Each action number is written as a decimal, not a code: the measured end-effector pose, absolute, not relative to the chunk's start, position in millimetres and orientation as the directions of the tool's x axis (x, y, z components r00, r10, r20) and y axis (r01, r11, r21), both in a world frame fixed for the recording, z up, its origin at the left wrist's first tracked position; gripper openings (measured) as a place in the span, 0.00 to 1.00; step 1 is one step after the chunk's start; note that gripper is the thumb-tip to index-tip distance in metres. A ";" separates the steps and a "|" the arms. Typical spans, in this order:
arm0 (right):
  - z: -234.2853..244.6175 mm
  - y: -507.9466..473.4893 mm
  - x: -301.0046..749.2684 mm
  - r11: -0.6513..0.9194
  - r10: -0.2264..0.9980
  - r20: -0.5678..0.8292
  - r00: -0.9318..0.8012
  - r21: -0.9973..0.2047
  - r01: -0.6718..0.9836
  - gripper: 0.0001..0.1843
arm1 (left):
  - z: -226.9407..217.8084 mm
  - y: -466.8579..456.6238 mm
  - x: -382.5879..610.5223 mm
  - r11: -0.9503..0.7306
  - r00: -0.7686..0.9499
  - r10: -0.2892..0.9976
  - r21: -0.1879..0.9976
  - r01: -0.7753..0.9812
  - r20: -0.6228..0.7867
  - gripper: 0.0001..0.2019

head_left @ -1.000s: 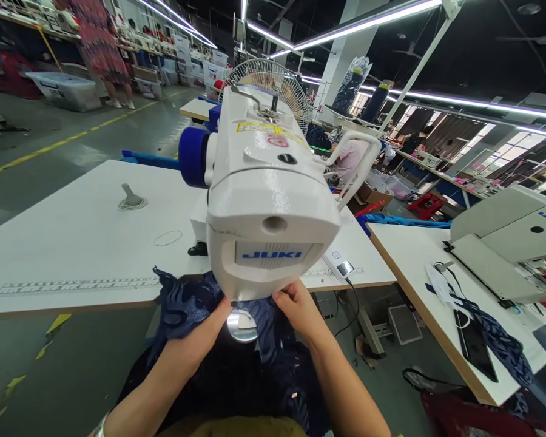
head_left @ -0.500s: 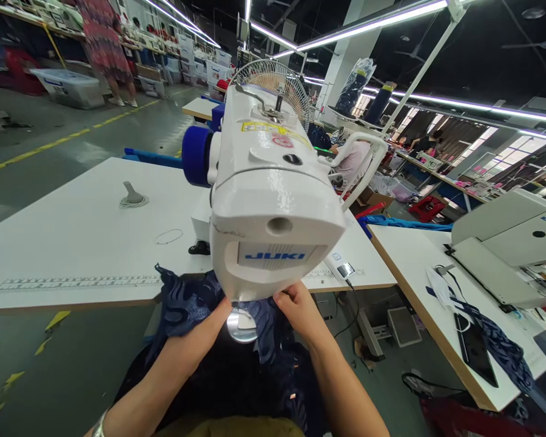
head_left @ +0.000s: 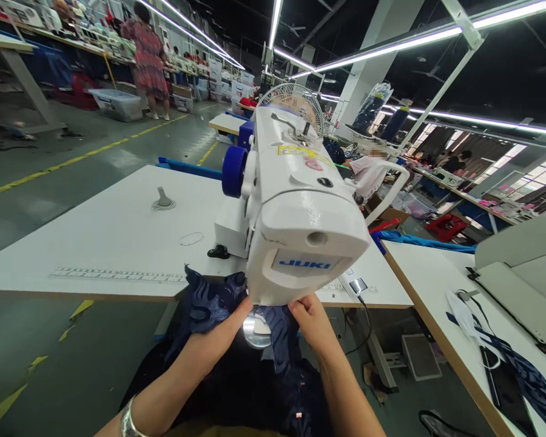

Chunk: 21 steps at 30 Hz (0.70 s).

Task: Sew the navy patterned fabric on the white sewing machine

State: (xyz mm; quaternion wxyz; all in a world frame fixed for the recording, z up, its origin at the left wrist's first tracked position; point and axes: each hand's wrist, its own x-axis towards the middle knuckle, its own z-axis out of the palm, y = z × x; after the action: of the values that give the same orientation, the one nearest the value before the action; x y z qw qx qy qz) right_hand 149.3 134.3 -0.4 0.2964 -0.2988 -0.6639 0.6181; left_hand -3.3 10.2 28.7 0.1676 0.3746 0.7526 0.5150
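A white JUKI sewing machine [head_left: 295, 206] stands on a white table [head_left: 113, 243], its head end toward me. Dark navy patterned fabric [head_left: 213, 303] lies under the head and hangs over the table's front edge into my lap. My left hand [head_left: 230, 325] rests on the fabric just left of the shiny round needle plate [head_left: 255, 331], fingers reaching under the head and partly hidden. My right hand [head_left: 312, 321] is closed on the fabric at the right of the plate. The needle itself is hidden by the machine head.
A small cone-shaped stand [head_left: 164, 199] sits on the table's left. A second white table [head_left: 441, 291] with another machine [head_left: 528, 273] and navy cloth [head_left: 532, 376] is at right. A fan [head_left: 295, 100] stands behind. A person in a patterned dress [head_left: 149, 57] stands far left.
The view has swung left and down, so the machine sits further right in frame. Both hands stay at the fabric beside the needle plate, in the same hold.
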 end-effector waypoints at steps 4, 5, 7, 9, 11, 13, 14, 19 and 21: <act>-5.1 133.7 150.8 0.046 0.743 0.053 -0.668 -0.999 -0.028 0.07 | 36.8 6.7 -5.4 0.165 -0.650 0.758 0.948 0.273 0.055 0.18; -5.3 133.3 150.9 0.040 0.732 0.059 -0.679 -0.998 -0.043 0.09 | 38.1 4.3 -6.3 0.170 -0.653 0.757 0.960 0.223 0.018 0.19; -4.6 132.2 150.6 0.026 0.710 0.066 -0.701 -0.997 -0.068 0.13 | 40.3 -2.3 -8.7 0.204 -0.651 0.755 0.972 0.115 -0.081 0.21; -2.8 130.6 149.8 0.010 0.700 0.064 -0.712 -0.997 -0.080 0.16 | 42.6 -10.2 -11.5 0.247 -0.648 0.744 0.968 0.041 -0.162 0.21; -1.2 128.8 148.6 -0.001 0.705 0.058 -0.707 -0.997 -0.083 0.17 | 46.1 -17.1 -14.3 0.273 -0.636 0.732 0.961 -0.055 -0.244 0.22; -0.5 126.9 147.0 -0.010 0.711 0.056 -0.701 -0.996 -0.091 0.18 | 50.6 -21.6 -17.1 0.317 -0.594 0.724 0.934 -0.166 -0.351 0.23; -0.4 126.0 146.1 -0.014 0.709 0.058 -0.703 -0.995 -0.096 0.18 | 52.7 -22.9 -18.5 0.355 -0.565 0.718 0.912 -0.204 -0.406 0.24; -2.0 122.6 142.2 -0.020 0.711 0.055 -0.702 -0.995 -0.098 0.18 | 53.0 -29.5 -22.3 0.417 -0.576 0.714 0.902 -0.107 -0.398 0.23; -2.8 121.8 141.8 -0.018 0.720 0.056 -0.692 -0.995 -0.100 0.17 | 49.7 -33.7 -20.8 0.353 -0.614 0.728 0.935 -0.046 -0.305 0.19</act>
State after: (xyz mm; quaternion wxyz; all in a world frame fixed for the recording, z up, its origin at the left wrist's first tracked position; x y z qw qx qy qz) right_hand 141.8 121.8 -2.8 0.3059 -0.2460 -0.6303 0.6698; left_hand -20.8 -33.7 49.7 0.3730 0.2326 0.7330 0.5191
